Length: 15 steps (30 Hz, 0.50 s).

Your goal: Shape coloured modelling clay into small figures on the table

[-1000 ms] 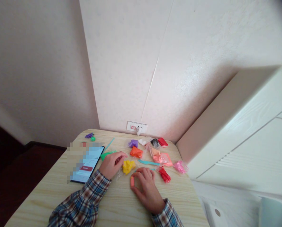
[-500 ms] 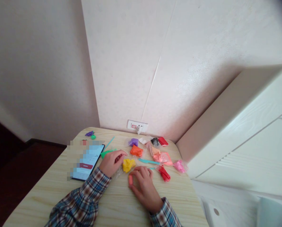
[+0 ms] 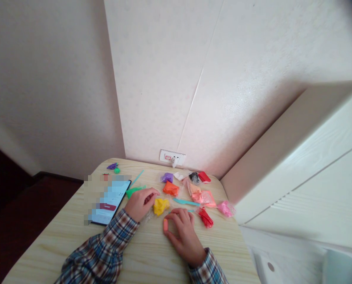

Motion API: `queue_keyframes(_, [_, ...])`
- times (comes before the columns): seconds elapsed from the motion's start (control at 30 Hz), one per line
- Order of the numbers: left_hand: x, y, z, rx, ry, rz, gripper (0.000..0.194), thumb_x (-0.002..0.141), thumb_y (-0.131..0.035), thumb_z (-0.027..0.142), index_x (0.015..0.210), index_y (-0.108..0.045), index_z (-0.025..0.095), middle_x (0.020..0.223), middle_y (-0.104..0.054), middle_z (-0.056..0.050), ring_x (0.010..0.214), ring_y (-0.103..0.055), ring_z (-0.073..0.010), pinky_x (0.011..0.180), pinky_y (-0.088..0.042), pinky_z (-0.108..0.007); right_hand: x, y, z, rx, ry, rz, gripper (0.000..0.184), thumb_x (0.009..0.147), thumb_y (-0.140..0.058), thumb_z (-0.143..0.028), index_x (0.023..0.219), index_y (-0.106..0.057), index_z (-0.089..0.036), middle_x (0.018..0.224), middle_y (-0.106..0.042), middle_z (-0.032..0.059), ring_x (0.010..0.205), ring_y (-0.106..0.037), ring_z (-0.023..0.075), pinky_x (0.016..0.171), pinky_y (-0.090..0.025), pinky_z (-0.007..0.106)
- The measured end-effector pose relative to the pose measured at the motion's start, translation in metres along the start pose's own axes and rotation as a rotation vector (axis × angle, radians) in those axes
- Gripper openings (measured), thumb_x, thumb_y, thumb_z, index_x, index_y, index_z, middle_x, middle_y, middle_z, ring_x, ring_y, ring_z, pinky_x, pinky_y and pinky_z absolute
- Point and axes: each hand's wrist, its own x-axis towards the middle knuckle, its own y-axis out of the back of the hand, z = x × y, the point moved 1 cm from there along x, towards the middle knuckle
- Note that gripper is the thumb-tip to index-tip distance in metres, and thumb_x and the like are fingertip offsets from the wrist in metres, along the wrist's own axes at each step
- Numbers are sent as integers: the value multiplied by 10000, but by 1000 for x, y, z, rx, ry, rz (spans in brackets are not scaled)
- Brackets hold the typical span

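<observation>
My right hand (image 3: 183, 232) has thumb and forefinger closed around a small coral-orange clay roll (image 3: 165, 225), just over the wooden table. To its left, my left hand (image 3: 140, 203) is curled with its fingertips drawn together; whatever may be between them is hidden. Between the two hands lies a lump of yellow clay (image 3: 161, 206) in a clear wrapper. Part of a green clay packet (image 3: 133, 191) shows behind my left hand. A turquoise plastic knife (image 3: 185, 202) lies beyond my right hand.
A phone (image 3: 109, 205), partly blurred, lies on the left of the table (image 3: 75, 246). Small purple (image 3: 112, 166) and green clay pieces sit at the far left corner. Orange (image 3: 171, 188), red (image 3: 205, 217), pink (image 3: 226, 208) and other clay packets spread right. A wall socket (image 3: 172, 157) is behind.
My right hand has shifted slightly right, carrying the coral-orange clay roll, which now shows more upright. My left hand has barely moved. The phone's displayed number went from 26 to 27.
</observation>
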Motion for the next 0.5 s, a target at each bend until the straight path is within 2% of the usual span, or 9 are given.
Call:
queue_keyframes(0.27, [0,0,-1,4,-15,20,195,819,-438,184,839,-630,157,722,-658,-28,606,-579,-125,562,-448,-216,-2,0,7,-22,8,22,236,788,-561,-209,1020,-530,-233,1048,-505,51,1024,-448,223,881,-284,404])
queue_keyframes(0.4, [-1,3,2,-9,-69,24,173,808,-465,177,854,-631,161,745,-642,-27,613,-569,-120,555,-451,-211,-1,1,4,-15,-8,9,248,770,-580,-187,1009,-537,-235,1048,-504,41,1022,-450,216,884,-283,398])
queue_keyframes(0.5, [0,2,2,-33,-162,-12,155,788,-528,198,903,-629,174,831,-636,-36,743,-579,-151,688,-478,-263,0,1,2,2,-12,-2,258,764,-584,-164,1006,-531,-236,1043,-506,35,1022,-447,212,888,-274,398])
